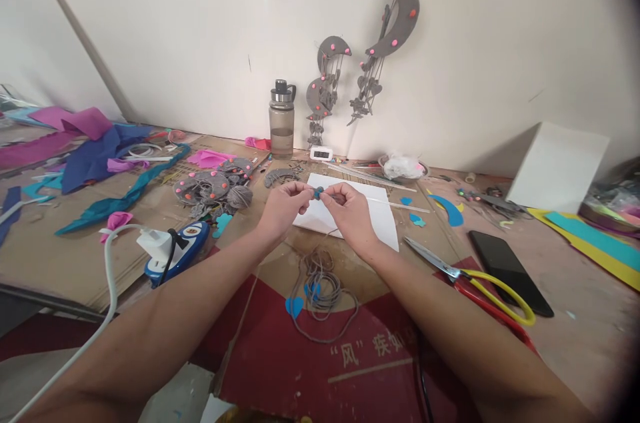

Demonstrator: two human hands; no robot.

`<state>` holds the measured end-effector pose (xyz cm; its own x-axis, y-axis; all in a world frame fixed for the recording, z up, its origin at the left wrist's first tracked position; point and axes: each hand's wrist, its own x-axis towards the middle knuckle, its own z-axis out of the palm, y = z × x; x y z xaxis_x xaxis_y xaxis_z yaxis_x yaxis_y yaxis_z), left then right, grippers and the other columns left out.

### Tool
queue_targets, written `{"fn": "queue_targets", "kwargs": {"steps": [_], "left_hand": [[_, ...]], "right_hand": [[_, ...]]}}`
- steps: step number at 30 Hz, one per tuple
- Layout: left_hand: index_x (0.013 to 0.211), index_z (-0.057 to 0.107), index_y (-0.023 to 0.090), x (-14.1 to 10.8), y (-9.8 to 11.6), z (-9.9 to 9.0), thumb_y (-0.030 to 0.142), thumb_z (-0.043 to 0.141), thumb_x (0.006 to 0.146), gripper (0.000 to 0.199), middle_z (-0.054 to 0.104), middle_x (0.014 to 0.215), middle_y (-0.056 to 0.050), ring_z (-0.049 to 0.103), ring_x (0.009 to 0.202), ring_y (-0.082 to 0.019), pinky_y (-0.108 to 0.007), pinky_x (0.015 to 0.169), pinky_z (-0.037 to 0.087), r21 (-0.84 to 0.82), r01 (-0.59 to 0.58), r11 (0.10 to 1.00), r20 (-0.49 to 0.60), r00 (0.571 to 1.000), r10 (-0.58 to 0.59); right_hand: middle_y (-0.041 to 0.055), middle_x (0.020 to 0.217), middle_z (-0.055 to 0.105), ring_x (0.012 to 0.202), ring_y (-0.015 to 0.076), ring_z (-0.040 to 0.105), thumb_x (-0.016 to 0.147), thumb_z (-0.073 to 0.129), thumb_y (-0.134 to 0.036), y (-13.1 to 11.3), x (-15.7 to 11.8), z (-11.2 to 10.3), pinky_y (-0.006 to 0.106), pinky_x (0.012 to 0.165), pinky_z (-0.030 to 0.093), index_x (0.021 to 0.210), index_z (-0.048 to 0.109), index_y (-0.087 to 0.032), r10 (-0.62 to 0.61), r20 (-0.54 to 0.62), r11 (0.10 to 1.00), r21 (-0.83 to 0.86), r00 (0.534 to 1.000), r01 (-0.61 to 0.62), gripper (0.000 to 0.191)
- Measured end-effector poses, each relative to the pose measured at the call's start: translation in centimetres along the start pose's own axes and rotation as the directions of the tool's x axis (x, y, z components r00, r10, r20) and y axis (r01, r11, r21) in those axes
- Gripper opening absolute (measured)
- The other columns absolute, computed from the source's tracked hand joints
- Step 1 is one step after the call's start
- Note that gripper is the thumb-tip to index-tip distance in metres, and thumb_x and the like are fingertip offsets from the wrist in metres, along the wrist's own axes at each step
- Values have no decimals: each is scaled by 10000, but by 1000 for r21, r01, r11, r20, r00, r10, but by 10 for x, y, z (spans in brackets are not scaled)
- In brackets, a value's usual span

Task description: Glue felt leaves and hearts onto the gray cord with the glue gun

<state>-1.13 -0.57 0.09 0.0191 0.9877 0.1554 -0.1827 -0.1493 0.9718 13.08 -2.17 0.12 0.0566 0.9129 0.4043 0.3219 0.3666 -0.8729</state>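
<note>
Both hands meet over a white sheet (pixel 383 223) in the middle. Between their fingertips is a small dark teal piece (pixel 318 193). My left hand (pixel 285 209) pinches it from the left, and my right hand (pixel 350 209) pinches it from the right. A grey cord (pixel 325 293) runs down from the hands and lies coiled on the cardboard below. Blue hearts (pixel 295 307) lie at the coil, partly under the cord. Small blue cutouts (pixel 417 219) rest at the sheet's right side.
Scissors (pixel 455 273) and a black phone (pixel 510 273) lie at right. A power strip (pixel 185 249), grey moons (pixel 203 188) and felt strips (pixel 125 203) are at left. A bottle (pixel 282 123) stands behind; moon ornaments (pixel 400 26) hang on the wall.
</note>
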Motion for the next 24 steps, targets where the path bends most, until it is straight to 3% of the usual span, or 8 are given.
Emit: {"fn": "queue_targets", "kwargs": {"steps": [6,10,12,16,24], "left_hand": [[700,613,157,0,-4,-2,276,652,696,125,490,511,35,393,470,-70,-230,480,298,106,-68,992,55,997,62],[700,604,162,-2,1,-2,272,646,688,118,487,525,39,401,481,-72,-223,475,299,186,-92,978,64,995,81],[705,603,159,-2,4,-3,254,639,675,105,500,548,38,409,487,-71,-217,468,304,215,-97,972,80,994,81],[711,624,152,-1,8,-5,238,634,664,99,541,590,25,423,492,-70,-210,457,319,297,-110,948,106,991,82],[788,681,136,1,13,-9,265,669,680,169,595,597,-9,482,489,-83,-225,487,393,194,-7,981,190,981,-31]], "right_hand": [[-2,704,591,612,123,448,755,613,-366,2,2,0,256,570,349,750,579,-199,10,-30,999,-36,1000,-11,171],[-40,639,516,591,116,427,743,625,-338,2,2,-2,247,565,340,875,601,-215,-9,-52,998,-57,999,6,182],[-39,638,523,591,116,438,753,613,-334,0,2,-3,248,570,347,913,632,-217,-18,-19,999,-51,1000,17,198],[8,748,641,661,136,522,770,585,-341,-3,2,-4,261,613,395,808,667,-198,-34,52,999,-23,998,35,169],[11,759,676,697,153,571,762,573,-350,9,8,-8,282,675,441,772,652,-196,-3,37,995,-99,999,7,173]]}}
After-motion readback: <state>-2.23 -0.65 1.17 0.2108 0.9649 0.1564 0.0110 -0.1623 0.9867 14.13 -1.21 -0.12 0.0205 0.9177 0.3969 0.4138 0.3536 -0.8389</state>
